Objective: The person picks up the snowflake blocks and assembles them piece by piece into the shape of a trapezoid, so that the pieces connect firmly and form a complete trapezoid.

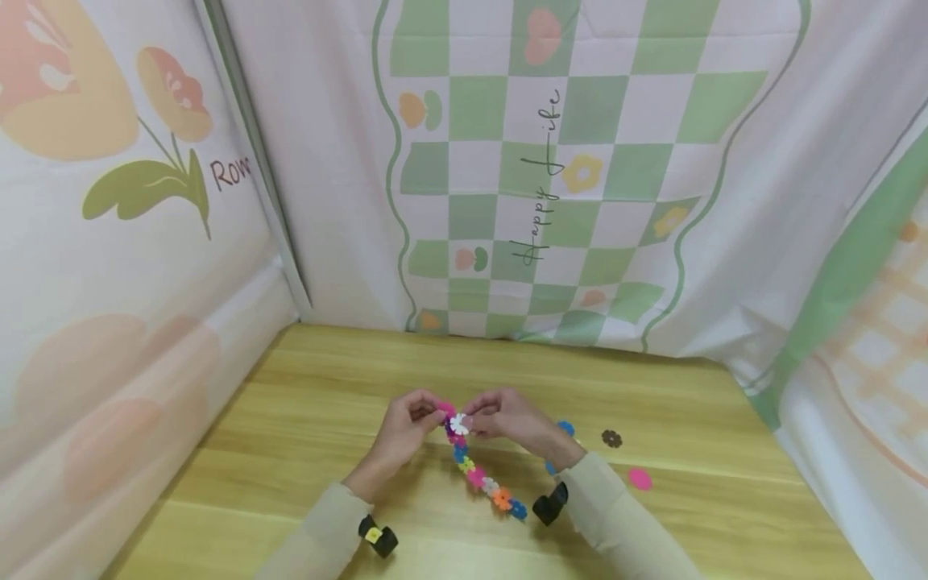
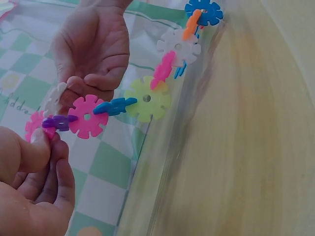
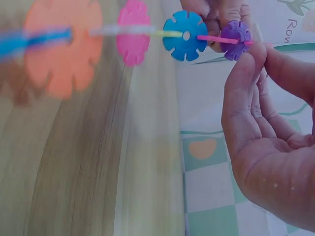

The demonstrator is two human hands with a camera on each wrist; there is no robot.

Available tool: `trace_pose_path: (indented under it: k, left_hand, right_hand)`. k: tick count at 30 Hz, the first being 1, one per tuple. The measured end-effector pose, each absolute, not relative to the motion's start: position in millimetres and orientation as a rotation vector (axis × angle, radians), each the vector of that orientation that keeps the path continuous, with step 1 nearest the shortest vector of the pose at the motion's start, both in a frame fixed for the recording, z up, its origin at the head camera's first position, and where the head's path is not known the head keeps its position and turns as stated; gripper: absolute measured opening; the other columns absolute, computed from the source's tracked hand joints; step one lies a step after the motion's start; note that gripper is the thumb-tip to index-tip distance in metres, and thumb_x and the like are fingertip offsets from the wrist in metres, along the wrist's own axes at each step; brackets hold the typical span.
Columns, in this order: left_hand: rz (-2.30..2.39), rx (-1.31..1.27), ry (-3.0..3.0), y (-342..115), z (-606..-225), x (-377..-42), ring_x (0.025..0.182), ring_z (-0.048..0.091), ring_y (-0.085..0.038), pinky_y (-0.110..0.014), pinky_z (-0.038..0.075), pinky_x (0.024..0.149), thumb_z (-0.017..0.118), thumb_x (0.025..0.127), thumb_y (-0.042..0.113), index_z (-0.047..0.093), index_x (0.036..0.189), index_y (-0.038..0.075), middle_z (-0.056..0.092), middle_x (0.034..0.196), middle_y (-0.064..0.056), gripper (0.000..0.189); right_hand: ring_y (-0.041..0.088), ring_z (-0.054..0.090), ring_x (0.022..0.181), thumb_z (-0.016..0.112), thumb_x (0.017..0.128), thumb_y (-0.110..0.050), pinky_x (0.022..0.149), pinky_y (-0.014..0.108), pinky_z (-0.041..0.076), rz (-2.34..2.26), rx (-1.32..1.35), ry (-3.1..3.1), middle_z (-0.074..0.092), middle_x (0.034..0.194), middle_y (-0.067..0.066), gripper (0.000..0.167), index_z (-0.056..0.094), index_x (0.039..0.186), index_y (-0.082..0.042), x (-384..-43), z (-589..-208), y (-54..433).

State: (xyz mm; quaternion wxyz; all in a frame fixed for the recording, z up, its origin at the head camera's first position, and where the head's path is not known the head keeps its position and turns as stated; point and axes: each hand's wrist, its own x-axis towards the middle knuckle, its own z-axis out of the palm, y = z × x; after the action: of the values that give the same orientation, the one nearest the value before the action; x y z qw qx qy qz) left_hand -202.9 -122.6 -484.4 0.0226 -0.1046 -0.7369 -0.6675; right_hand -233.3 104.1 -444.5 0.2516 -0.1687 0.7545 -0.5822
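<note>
A chain of notched, flower-shaped plastic discs hangs from the hands, slanting toward the right forearm in the head view. My left hand (image 1: 403, 428) pinches the pink disc (image 2: 32, 124) at its upper end. Slotted into that one is a purple disc (image 2: 61, 122), followed by a pink disc (image 2: 88, 117), a blue disc (image 2: 115, 105) and a yellow-green disc (image 2: 147, 99). An orange disc (image 1: 503, 499) and a blue disc (image 1: 518, 509) form the lower end. Between thumb and fingers, my right hand (image 1: 513, 420) holds a white disc (image 1: 459, 424) against the chain's top.
Right of the right forearm, a brown disc (image 1: 612, 438) and a pink disc (image 1: 640, 478) lie on the wooden table (image 1: 326, 370). A blue disc (image 1: 565, 428) shows partly behind that forearm. Printed cloth curtains (image 1: 348, 201) enclose the table's back and sides.
</note>
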Motion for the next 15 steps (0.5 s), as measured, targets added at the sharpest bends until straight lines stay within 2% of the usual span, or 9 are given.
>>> trace_pose_path:
  k: [15]
  left_hand:
    - [-2.059, -0.189, -2.206, -115.1, -479.4, -196.3, 0.081, 0.070, -0.013, -0.022, 0.063, 0.079, 0.073, 0.093, -0.005, 0.070, 0.097, -0.004, 0.075, 0.093, -0.016, 0.005]
  right_hand:
    - [0.016, 0.074, 0.085, 0.070, 0.099, 0.000, 0.095, 0.043, 0.064, -1.675, -0.268, 2.051, 0.075, 0.106, 0.019, 0.025, 0.068, 0.120, 0.014, -221.9, -426.8, 89.5]
